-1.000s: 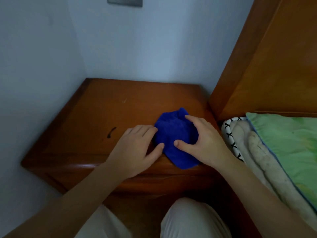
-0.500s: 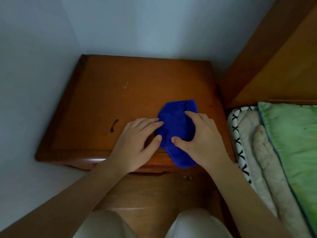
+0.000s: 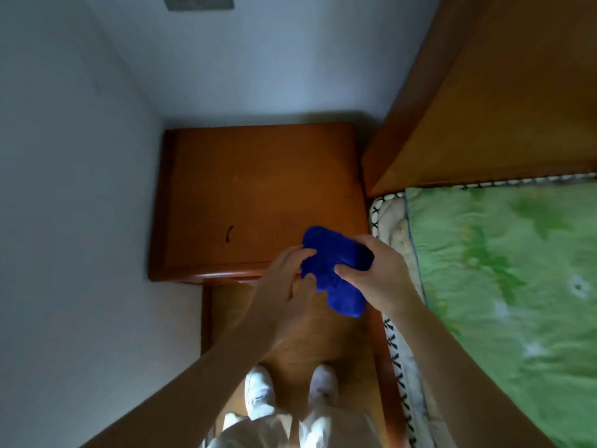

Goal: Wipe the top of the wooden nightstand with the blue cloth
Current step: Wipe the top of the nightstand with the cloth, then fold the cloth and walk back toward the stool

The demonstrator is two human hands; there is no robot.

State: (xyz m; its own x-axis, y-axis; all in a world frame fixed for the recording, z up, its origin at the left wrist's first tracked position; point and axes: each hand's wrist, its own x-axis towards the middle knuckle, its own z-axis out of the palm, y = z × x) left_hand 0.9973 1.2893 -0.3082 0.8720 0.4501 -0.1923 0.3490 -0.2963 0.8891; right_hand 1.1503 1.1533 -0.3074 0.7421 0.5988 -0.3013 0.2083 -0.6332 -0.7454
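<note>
The wooden nightstand (image 3: 258, 189) stands in the corner, seen from above, with a small dark mark (image 3: 229, 233) on its top. The blue cloth (image 3: 336, 270) is bunched and lifted over the nightstand's front right corner, hanging past the front edge. My right hand (image 3: 374, 273) grips the cloth from the right, thumb pressed into it. My left hand (image 3: 287, 279) touches the cloth's left side with its fingertips, fingers curled; whether it holds the cloth is unclear.
White walls (image 3: 80, 189) close in on the left and behind. A wooden headboard (image 3: 484, 108) and a bed with a green cover (image 3: 517, 270) lie to the right. My white shoes (image 3: 258, 392) stand on the wooden floor (image 3: 323, 344) below.
The view has risen and now looks straight down. The cloth, flat on the nightstand top before, is now gathered up off the surface in my right hand near the front edge.
</note>
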